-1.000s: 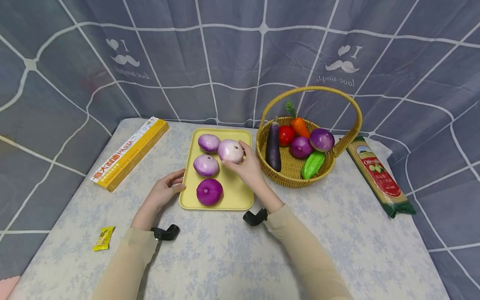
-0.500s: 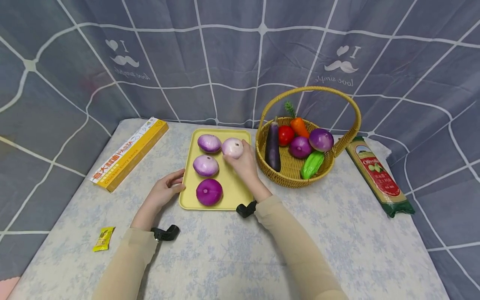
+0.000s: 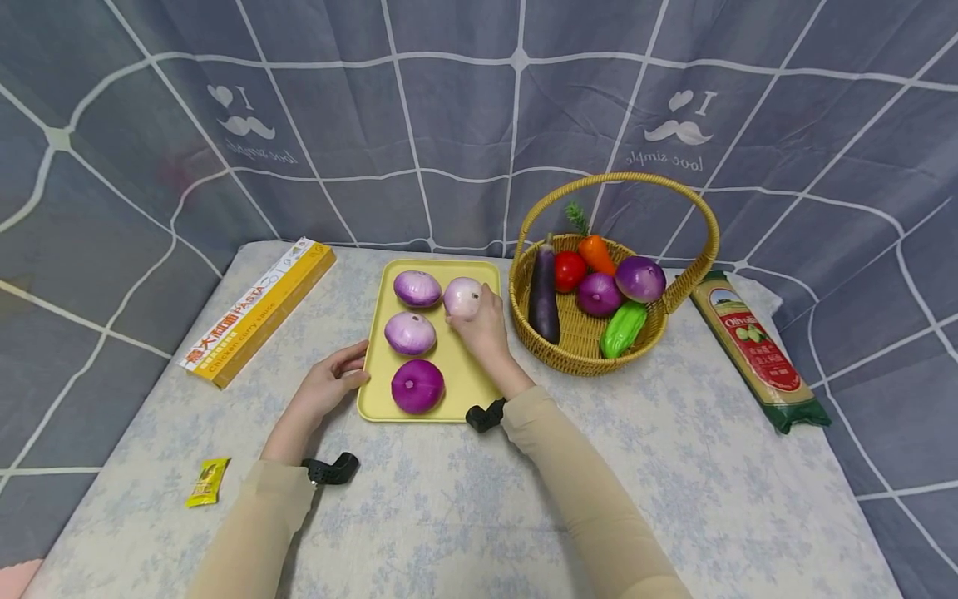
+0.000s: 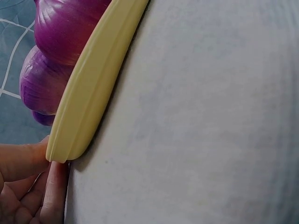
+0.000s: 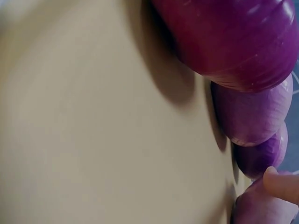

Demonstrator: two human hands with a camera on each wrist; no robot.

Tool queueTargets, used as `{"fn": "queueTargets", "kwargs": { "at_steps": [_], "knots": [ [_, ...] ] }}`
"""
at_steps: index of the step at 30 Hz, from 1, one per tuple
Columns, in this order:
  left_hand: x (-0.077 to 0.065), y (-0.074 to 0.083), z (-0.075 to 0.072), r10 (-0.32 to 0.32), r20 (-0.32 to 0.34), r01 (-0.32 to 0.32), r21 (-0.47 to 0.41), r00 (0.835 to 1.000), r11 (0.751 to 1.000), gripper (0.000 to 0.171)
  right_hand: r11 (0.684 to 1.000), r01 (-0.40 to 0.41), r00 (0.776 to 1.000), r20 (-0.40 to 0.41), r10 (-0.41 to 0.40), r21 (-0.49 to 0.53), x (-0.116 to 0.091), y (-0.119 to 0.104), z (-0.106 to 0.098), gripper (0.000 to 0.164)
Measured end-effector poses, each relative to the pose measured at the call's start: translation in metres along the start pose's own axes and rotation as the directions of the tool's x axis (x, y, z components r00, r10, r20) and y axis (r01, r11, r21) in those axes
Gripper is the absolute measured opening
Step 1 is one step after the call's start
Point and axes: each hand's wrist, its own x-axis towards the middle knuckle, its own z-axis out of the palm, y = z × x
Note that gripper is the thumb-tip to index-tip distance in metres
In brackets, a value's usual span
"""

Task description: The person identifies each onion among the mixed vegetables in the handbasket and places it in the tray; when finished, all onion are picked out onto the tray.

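While the wicker basket (image 3: pixel 572 358) stands just right of the yellow tray (image 3: pixel 470 383), the left hand (image 3: pixel 323 384) has thumb and fingertips against the tray's left edge, though whether they pinch it I cannot tell, and the right hand (image 3: pixel 485 334) has its fingers curled round a pale onion (image 3: pixel 461 296) at the tray's far right; beside it, three more onions (image 3: pixel 410 334) sit in a column, the small yellow packet (image 3: pixel 208 482) lying well apart
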Motion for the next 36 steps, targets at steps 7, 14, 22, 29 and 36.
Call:
{"fn": "queueTargets", "kwargs": {
  "at_steps": [7, 14, 22, 29, 36],
  "knots": [
    [0.001, 0.001, 0.002, -0.006, -0.001, 0.006, -0.009, 1.000, 1.000, 0.060, 1.000, -0.014, 1.000, -0.002, 0.014, 0.004, -0.001, -0.001, -0.003, 0.096],
    [0.002, 0.002, 0.003, -0.003, 0.002, 0.003, -0.023, 1.000, 1.000, 0.061, 0.999, 0.036, 0.999, -0.017, -0.036, -0.008, -0.010, -0.008, -0.009, 0.092],
    [0.002, -0.001, 0.003, -0.012, -0.005, 0.012, -0.013, 1.000, 1.000, 0.061, 0.994, 0.107, 0.993, 0.051, -0.106, -0.029, -0.035, -0.022, -0.038, 0.065],
    [0.000, -0.004, -0.001, -0.010, -0.003, 0.010, 0.010, 1.000, 1.000, 0.062, 0.974, 0.182, 0.980, 0.051, -0.190, 0.134, -0.058, -0.010, -0.068, 0.039],
    [0.001, -0.003, 0.000, -0.005, -0.004, 0.005, 0.003, 1.000, 1.000, 0.062, 0.955, 0.156, 0.985, 0.035, -0.170, 0.251, -0.070, 0.007, -0.108, 0.030]
  ]
}}
